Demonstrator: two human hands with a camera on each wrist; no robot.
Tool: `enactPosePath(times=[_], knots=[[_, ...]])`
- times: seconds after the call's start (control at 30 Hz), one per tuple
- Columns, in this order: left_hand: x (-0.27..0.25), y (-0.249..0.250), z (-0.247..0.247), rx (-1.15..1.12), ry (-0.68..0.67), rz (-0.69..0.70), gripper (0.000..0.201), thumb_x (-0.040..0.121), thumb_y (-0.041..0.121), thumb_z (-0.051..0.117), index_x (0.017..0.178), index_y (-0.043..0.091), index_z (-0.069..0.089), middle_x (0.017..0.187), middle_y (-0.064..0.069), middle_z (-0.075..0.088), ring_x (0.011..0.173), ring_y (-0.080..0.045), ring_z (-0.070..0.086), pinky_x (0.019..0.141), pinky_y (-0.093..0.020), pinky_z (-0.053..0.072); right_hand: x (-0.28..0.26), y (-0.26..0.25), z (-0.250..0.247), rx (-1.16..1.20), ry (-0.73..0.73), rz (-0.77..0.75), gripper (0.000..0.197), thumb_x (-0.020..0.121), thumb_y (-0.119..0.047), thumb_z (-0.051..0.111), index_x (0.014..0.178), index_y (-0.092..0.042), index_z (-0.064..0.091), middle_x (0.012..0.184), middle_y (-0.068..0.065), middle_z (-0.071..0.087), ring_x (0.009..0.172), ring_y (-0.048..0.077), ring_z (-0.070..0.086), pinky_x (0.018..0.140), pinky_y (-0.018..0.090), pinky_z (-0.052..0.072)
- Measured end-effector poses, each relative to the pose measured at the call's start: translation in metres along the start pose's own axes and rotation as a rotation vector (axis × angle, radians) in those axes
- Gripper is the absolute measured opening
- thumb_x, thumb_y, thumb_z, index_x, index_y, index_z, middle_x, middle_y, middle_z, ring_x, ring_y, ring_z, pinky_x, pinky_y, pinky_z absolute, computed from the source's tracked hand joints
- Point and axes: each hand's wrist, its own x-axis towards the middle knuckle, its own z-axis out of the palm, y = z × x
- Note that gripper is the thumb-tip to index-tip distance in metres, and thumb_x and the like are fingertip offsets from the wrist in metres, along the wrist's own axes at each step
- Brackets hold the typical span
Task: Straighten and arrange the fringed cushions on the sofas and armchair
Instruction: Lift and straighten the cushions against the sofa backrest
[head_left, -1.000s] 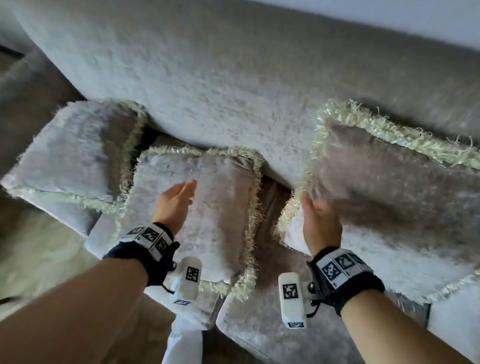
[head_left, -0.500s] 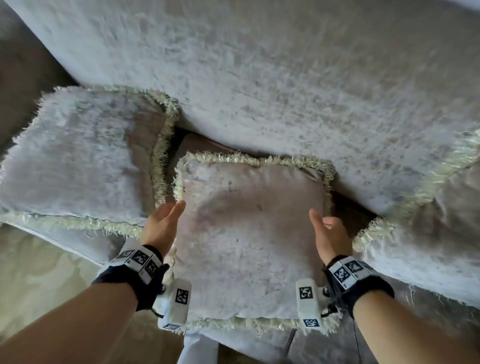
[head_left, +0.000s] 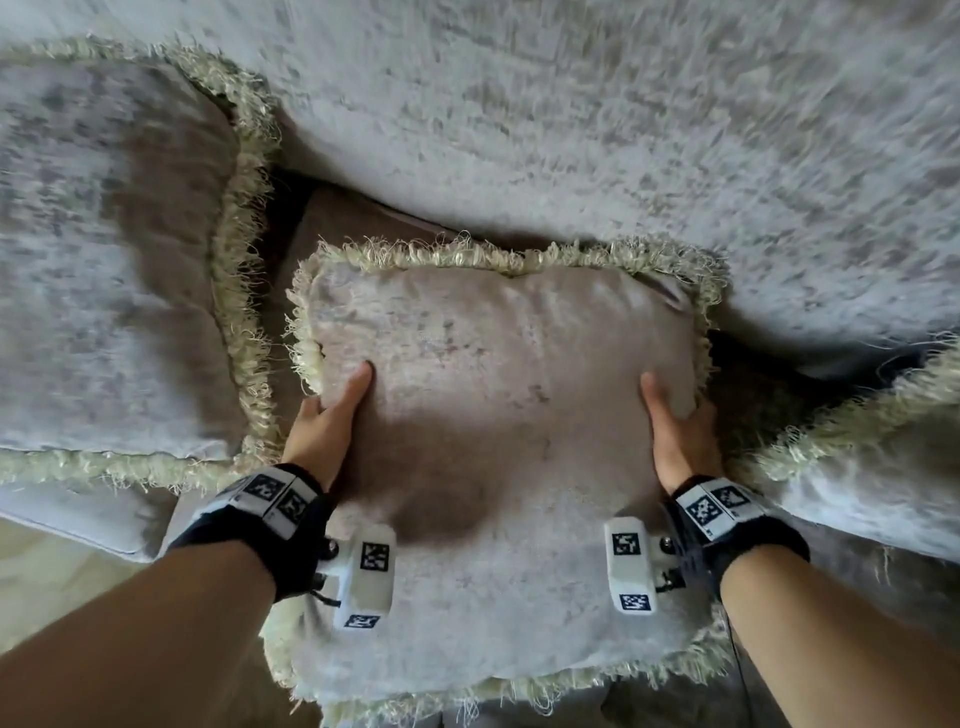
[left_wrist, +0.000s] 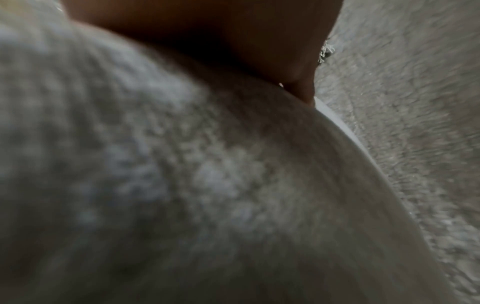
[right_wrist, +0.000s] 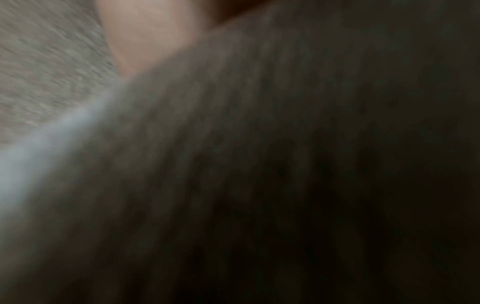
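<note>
We hold the middle cushion (head_left: 498, 415) by its sides: our left hand (head_left: 324, 426) and right hand (head_left: 675, 431) grip it, thumbs on top. Fringed cushions lie left (head_left: 104, 260) and right (head_left: 883, 467), with the sofa back (head_left: 571, 130) beyond.

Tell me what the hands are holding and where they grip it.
Both hold the middle beige velvet cushion with pale fringe: left hand on its left edge, right hand on its right edge, thumbs on its front face.

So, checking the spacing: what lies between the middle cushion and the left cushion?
In the head view, only a dark gap of sofa seat separates middle cushion from left cushion.
</note>
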Motion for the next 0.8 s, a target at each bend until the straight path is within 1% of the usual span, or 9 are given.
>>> enactPosePath(times=[0.1, 0.2, 0.3, 0.4, 0.5, 0.57, 0.63, 0.73, 0.8], knots=[[0.005, 0.005, 0.002, 0.101, 0.022, -0.008, 0.114, 0.059, 0.097, 0.05, 0.133, 0.01, 0.06, 0.13, -0.01, 0.062, 0.113, -0.032, 0.06, 0.107, -0.043, 0.044, 0.003, -0.004, -0.001, -0.009, -0.015, 0.025, 0.114, 0.066, -0.093, 0.048, 0.145, -0.011, 0.038, 0.139, 0.017, 0.055, 0.122, 0.038, 0.055, 0.105, 0.044, 0.041], [0.003, 0.008, 0.004, 0.092, 0.034, -0.005, 0.118, 0.047, 0.103, 0.049, 0.124, 0.015, 0.066, 0.128, -0.01, 0.066, 0.113, -0.034, 0.063, 0.109, -0.048, 0.045, 0.002, -0.005, -0.002, 0.0, -0.012, 0.02, 0.112, 0.066, -0.093, 0.047, 0.143, -0.012, 0.042, 0.138, 0.017, 0.056, 0.12, 0.037, 0.056, 0.104, 0.044, 0.042], [-0.008, 0.012, 0.004, 0.061, 0.024, 0.049, 0.095, 0.056, 0.098, 0.053, 0.107, 0.019, 0.067, 0.115, -0.006, 0.069, 0.107, -0.03, 0.065, 0.107, -0.046, 0.046, -0.007, -0.009, -0.006, 0.048, 0.009, -0.01, 0.113, 0.062, -0.095, 0.048, 0.141, -0.014, 0.048, 0.134, 0.013, 0.059, 0.117, 0.034, 0.058, 0.104, 0.045, 0.044], [-0.026, 0.021, 0.002, 0.006, 0.018, 0.155, 0.06, 0.071, 0.087, 0.058, 0.087, 0.029, 0.062, 0.093, 0.008, 0.066, 0.093, -0.017, 0.065, 0.096, -0.034, 0.046, -0.022, -0.015, -0.015, 0.123, 0.034, -0.069, 0.114, 0.055, -0.099, 0.048, 0.135, -0.017, 0.054, 0.126, 0.008, 0.063, 0.113, 0.03, 0.06, 0.101, 0.046, 0.047], [-0.047, 0.04, -0.007, -0.074, 0.045, 0.318, 0.047, 0.081, 0.073, 0.062, 0.098, 0.03, 0.066, 0.089, 0.019, 0.066, 0.079, 0.01, 0.064, 0.078, -0.013, 0.047, -0.04, -0.023, -0.028, 0.27, 0.073, -0.148, 0.092, 0.069, -0.084, 0.057, 0.131, -0.017, 0.057, 0.113, -0.002, 0.064, 0.101, 0.022, 0.06, 0.092, 0.032, 0.046], [-0.06, 0.058, -0.017, -0.091, 0.041, 0.435, 0.031, 0.088, 0.061, 0.062, 0.097, 0.031, 0.065, 0.081, 0.025, 0.067, 0.066, 0.025, 0.059, 0.063, 0.002, 0.042, -0.051, -0.031, -0.038, 0.383, 0.112, -0.195, 0.081, 0.074, -0.075, 0.06, 0.131, -0.018, 0.056, 0.107, -0.007, 0.063, 0.099, 0.018, 0.061, 0.088, 0.029, 0.047], [-0.071, 0.079, -0.025, -0.161, 0.036, 0.522, 0.032, 0.087, 0.062, 0.064, 0.095, 0.031, 0.067, 0.076, 0.025, 0.073, 0.071, 0.023, 0.063, 0.071, -0.002, 0.048, -0.063, -0.044, -0.048, 0.514, 0.132, -0.256, 0.086, 0.07, -0.078, 0.062, 0.132, -0.019, 0.055, 0.112, -0.007, 0.065, 0.103, 0.016, 0.064, 0.09, 0.031, 0.051], [-0.078, 0.105, -0.036, -0.273, 0.026, 0.626, 0.06, 0.077, 0.074, 0.065, 0.112, 0.026, 0.07, 0.09, 0.026, 0.077, 0.093, 0.007, 0.071, 0.085, -0.019, 0.054, -0.071, -0.063, -0.063, 0.698, 0.191, -0.35, 0.081, 0.069, -0.078, 0.064, 0.128, -0.024, 0.052, 0.117, -0.011, 0.064, 0.104, 0.001, 0.064, 0.09, 0.027, 0.053], [-0.082, 0.12, -0.034, -0.327, -0.012, 0.662, 0.044, 0.088, 0.066, 0.06, 0.108, 0.027, 0.066, 0.086, 0.03, 0.076, 0.092, 0.01, 0.07, 0.081, -0.013, 0.052, -0.071, -0.076, -0.072, 0.76, 0.228, -0.392, 0.071, 0.073, -0.073, 0.058, 0.129, -0.032, 0.044, 0.115, -0.025, 0.055, 0.099, -0.02, 0.057, 0.089, 0.016, 0.049]])
